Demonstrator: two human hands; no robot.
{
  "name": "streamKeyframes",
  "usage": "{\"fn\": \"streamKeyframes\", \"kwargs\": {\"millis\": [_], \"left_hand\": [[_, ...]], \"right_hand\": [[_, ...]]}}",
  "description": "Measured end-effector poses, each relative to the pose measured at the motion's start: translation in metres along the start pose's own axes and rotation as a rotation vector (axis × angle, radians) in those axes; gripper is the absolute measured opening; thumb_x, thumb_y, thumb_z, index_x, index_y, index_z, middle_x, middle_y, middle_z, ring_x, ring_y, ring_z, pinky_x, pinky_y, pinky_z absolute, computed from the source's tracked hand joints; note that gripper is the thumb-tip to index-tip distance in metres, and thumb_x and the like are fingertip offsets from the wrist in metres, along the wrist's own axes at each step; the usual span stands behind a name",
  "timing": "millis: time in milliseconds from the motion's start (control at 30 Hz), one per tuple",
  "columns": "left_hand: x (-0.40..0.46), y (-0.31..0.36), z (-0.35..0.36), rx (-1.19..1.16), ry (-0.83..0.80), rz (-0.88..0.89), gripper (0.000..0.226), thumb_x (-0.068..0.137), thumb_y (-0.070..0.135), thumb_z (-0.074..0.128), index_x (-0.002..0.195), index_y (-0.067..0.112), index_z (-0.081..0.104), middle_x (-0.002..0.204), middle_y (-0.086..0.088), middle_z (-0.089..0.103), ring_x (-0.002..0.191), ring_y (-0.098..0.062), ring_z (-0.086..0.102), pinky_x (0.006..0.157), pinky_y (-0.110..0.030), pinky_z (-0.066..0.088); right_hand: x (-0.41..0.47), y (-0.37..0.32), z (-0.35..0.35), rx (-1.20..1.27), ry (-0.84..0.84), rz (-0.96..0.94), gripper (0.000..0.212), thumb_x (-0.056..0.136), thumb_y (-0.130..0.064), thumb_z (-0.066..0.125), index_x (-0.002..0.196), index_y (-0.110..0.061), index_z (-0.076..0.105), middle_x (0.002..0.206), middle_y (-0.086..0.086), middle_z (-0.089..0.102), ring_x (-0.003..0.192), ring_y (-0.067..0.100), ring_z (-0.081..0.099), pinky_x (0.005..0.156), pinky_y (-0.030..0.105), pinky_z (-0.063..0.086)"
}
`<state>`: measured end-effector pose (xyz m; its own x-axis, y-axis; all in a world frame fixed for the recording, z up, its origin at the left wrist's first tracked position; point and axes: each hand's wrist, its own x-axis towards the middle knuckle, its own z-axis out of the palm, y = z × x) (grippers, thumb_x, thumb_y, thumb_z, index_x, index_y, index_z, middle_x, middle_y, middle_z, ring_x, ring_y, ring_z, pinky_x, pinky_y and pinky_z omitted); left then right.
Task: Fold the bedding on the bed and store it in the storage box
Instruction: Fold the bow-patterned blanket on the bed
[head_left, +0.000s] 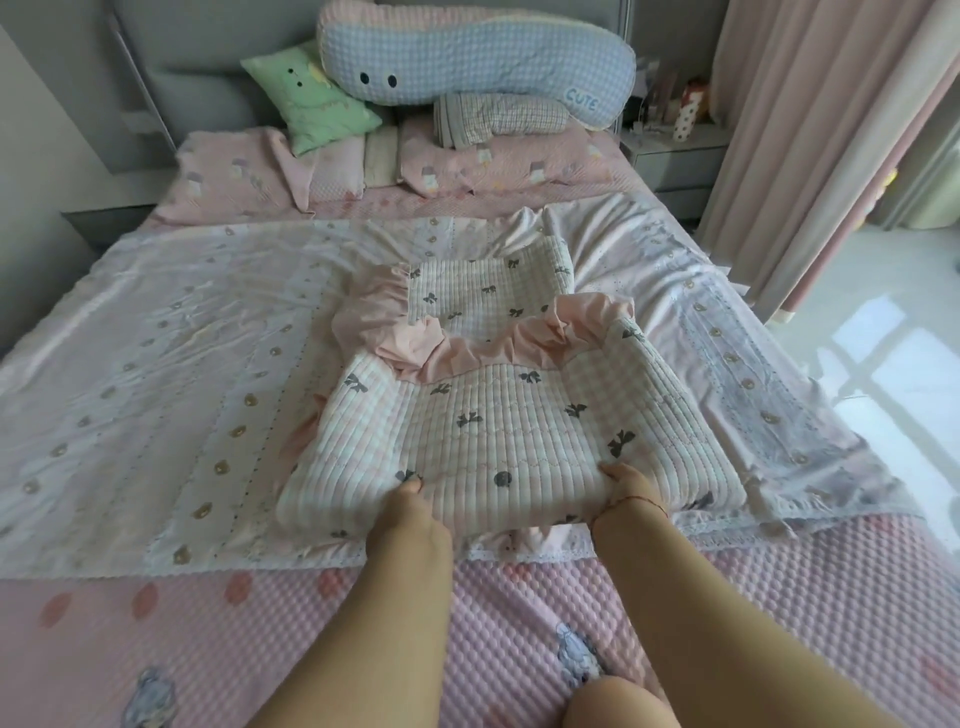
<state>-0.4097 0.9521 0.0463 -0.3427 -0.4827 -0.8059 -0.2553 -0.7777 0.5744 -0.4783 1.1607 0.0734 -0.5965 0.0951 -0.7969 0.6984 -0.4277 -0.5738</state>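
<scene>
2 hands on it: left hand (402, 506) and right hand (626, 486) each grip the near edge of the folded quilt (467, 415), mid-bed on a spread sheet (156, 364), long axis running toward the pillows (478, 67); curtain (805, 156) far right.

We note the folded quilt (467, 410) sits mid-bed on the thin sheet (156, 374), with flat open sheet to its left and right where a hand could pass. The near quilted bedspread (234, 639) is bare beside our forearms. Toward the headboard the way is blocked: the green pillow (311, 98), long blue pillow (467, 52) and plaid pillow (498, 119) are piled together; the curtain (810, 130) crowds the bed's right side.
</scene>
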Motion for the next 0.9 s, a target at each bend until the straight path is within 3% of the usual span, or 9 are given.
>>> {"fn": "streamKeyframes", "kwargs": {"millis": [67,167,233,300,467,567,700,833,900], "left_hand": [[-0.023,-0.003,-0.014,0.029,-0.015,0.017,0.032,0.083,0.023,0.06,0.108,0.003,0.066,0.119,-0.016,0.065,0.108,-0.035,0.064,0.097,-0.053,0.049],[-0.069,-0.009,-0.039,0.047,-0.01,0.035,0.023,0.09,0.016,0.056,0.104,0.001,0.066,0.11,-0.014,0.068,0.1,-0.031,0.067,0.096,-0.048,0.052],[-0.093,-0.018,-0.057,0.046,0.003,0.022,0.021,0.091,0.013,0.056,0.104,-0.001,0.065,0.111,-0.014,0.067,0.102,-0.031,0.066,0.098,-0.047,0.051],[-0.112,-0.029,-0.077,0.05,0.008,0.009,0.028,0.09,0.013,0.057,0.111,-0.004,0.063,0.117,-0.017,0.065,0.108,-0.032,0.064,0.101,-0.047,0.048],[-0.138,-0.075,-0.128,0.087,-0.035,-0.033,0.052,0.085,0.019,0.056,0.132,-0.004,0.05,0.137,-0.021,0.053,0.128,-0.037,0.05,0.109,-0.053,0.037],[-0.163,-0.104,-0.147,0.055,-0.004,-0.034,0.043,0.088,0.017,0.055,0.126,-0.003,0.055,0.129,-0.022,0.058,0.121,-0.038,0.055,0.105,-0.055,0.041],[-0.196,-0.144,-0.17,0.0,0.05,-0.022,0.042,0.078,0.018,0.061,0.116,0.0,0.06,0.116,-0.019,0.065,0.105,-0.036,0.064,0.098,-0.057,0.047],[-0.232,-0.161,-0.171,-0.044,0.102,-0.02,0.036,0.083,0.016,0.058,0.114,-0.002,0.061,0.117,-0.019,0.064,0.105,-0.036,0.064,0.097,-0.052,0.049],[-0.241,-0.152,-0.16,-0.073,0.11,0.021,0.037,0.084,0.016,0.057,0.116,0.0,0.061,0.117,-0.017,0.065,0.102,-0.036,0.065,0.094,-0.051,0.051]], "right_hand": [[-0.02,0.006,-0.015,-0.031,-0.007,-0.027,0.031,0.088,-0.013,0.058,0.119,-0.011,0.053,0.115,0.015,0.05,0.087,0.034,0.054,0.084,0.05,0.048],[-0.049,0.019,-0.04,-0.057,0.001,-0.012,0.042,0.089,-0.013,0.057,0.13,-0.009,0.047,0.131,0.016,0.047,0.11,0.04,0.051,0.087,0.053,0.047],[-0.068,0.029,-0.057,-0.069,0.008,0.0,0.04,0.089,-0.011,0.056,0.128,-0.008,0.047,0.125,0.015,0.049,0.101,0.039,0.053,0.085,0.053,0.047],[-0.082,0.041,-0.075,-0.064,0.016,0.017,0.034,0.089,-0.009,0.055,0.122,-0.008,0.049,0.118,0.016,0.049,0.088,0.036,0.052,0.082,0.051,0.047],[-0.12,0.068,-0.121,-0.05,0.037,0.088,0.048,0.088,-0.01,0.057,0.134,-0.007,0.045,0.134,0.021,0.044,0.102,0.039,0.049,0.079,0.053,0.047],[-0.147,0.078,-0.153,-0.078,0.035,0.094,0.048,0.091,-0.009,0.054,0.137,-0.006,0.041,0.132,0.022,0.043,0.115,0.042,0.047,0.091,0.054,0.042],[-0.182,0.089,-0.198,-0.075,0.04,0.127,0.048,0.092,-0.008,0.054,0.137,0.001,0.039,0.116,0.016,0.044,0.102,0.035,0.046,0.088,0.048,0.04],[-0.212,0.074,-0.221,-0.103,0.061,0.116,0.049,0.094,-0.003,0.049,0.141,0.003,0.033,0.14,0.023,0.039,0.125,0.041,0.041,0.096,0.052,0.037],[-0.225,0.061,-0.219,-0.14,0.039,0.088,0.048,0.096,-0.002,0.045,0.141,0.003,0.031,0.143,0.024,0.036,0.126,0.041,0.04,0.096,0.051,0.036]]}}
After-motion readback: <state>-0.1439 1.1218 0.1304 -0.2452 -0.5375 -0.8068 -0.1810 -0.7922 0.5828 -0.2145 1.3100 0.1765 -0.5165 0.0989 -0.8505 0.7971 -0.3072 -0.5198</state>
